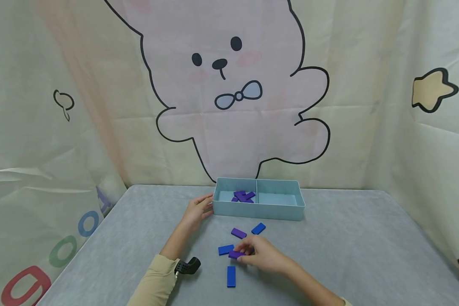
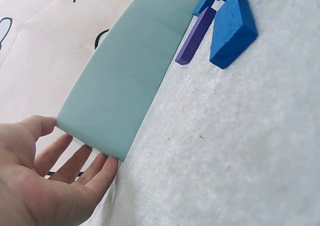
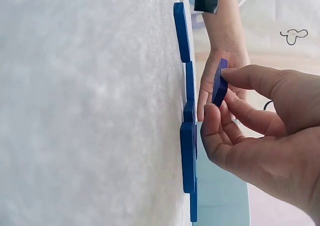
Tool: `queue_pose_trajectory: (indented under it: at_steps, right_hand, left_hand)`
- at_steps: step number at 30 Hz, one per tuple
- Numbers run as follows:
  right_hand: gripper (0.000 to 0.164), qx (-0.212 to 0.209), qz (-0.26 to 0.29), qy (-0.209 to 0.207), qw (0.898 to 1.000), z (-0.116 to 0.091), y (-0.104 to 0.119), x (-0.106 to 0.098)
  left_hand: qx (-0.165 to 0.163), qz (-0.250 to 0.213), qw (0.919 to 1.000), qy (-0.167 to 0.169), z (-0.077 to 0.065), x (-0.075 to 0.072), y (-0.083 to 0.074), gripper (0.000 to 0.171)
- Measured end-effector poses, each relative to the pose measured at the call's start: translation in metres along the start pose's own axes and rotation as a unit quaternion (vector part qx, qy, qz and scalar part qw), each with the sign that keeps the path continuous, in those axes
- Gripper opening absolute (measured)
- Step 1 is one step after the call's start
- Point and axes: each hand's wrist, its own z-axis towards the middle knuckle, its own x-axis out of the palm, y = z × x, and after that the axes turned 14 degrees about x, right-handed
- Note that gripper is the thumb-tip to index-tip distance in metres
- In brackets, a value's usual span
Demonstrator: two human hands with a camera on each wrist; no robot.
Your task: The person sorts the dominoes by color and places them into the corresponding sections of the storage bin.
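Letters (image 1: 41, 278) in red, green and blue line the cloth (image 1: 19, 140) over on the left, and moving right we meet a pale sleeve (image 1: 151, 284) with a black wrist device (image 1: 187, 266) at its cuff. Out of it reaches the left hand (image 1: 196, 212), fingers spread, thumb at the upper corner, fingertips touching the left end of the light-blue tray (image 1: 260, 211)! That tray sits at the far side of the grey worktop (image 1: 340, 242), a divider (image 1: 256, 192) splitting it in two, and purple blocks (image 1: 241, 196) lie heaped in the left compartment. Nearer, here's a flat blue block (image 1: 224, 250) on its side of the action, just left of the right hand (image 1: 262, 255), and nearest of all an upright-pointing blue oblong (image 1: 231, 276). Now the main event: a purple piece (image 3: 220, 83), pinched between the right hand's thumb and fingers, held clear above the worktop! Beyond it, a loose purple block (image 1: 239, 233) lies between the hand and the tray; just to its right, a slanting blue tile (image 1: 258, 228). The two hands are well apart. Far right, a yellow star (image 1: 432, 90) decorates the side wall.
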Motion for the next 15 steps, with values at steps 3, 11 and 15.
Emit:
queue_pose_trajectory:
  at_steps: [3, 11, 15]
  right_hand:
    - [0.012, -0.006, -0.001, -0.001, 1.0, -0.0003, 0.0001, -0.0016]
    - [0.016, -0.012, 0.002, -0.006, 1.0, 0.0008, -0.0024, -0.0042]
    - [0.02, -0.011, 0.012, -0.005, 1.0, 0.0013, -0.0014, -0.0053]
  left_hand:
    - [0.0, 0.001, 1.0, -0.001, 0.0001, 0.0, -0.0003, 0.046]
    - [0.004, 0.004, 1.0, -0.001, -0.0002, 0.0001, 0.0004, 0.045]
    - [0.005, 0.005, 1.0, 0.0, -0.0003, -0.0005, 0.0006, 0.046]
